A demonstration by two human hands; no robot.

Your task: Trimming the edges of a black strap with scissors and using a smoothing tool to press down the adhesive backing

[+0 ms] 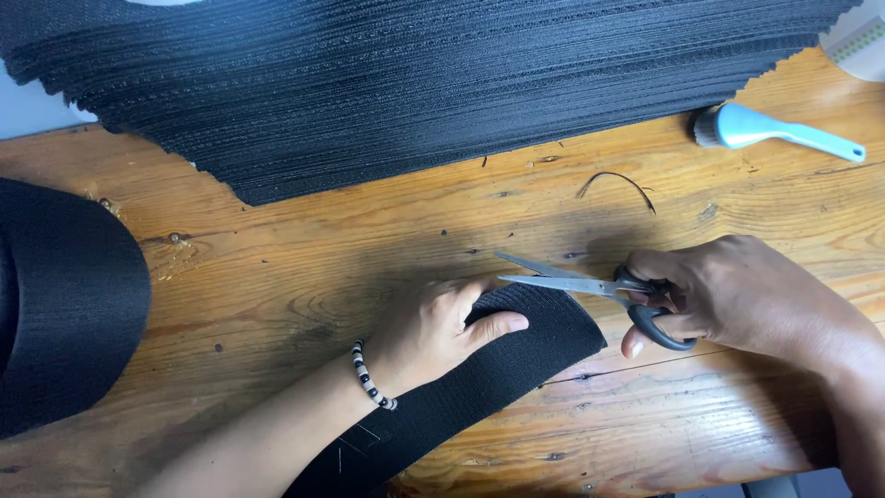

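My left hand presses down on the end of a wide black webbing strap that runs from the bottom centre up to the table's middle. Its thumb lies flat on the strap's top. A black-and-white bead bracelet circles that wrist. My right hand grips a pair of scissors with black handles. The steel blades are parted and point left, right at the strap's upper edge beside my left fingers.
A thick stack of black woven fabric sheets covers the far side of the wooden table. A large roll of black webbing lies at the left edge. A light blue brush rests far right, with a loose black thread nearby.
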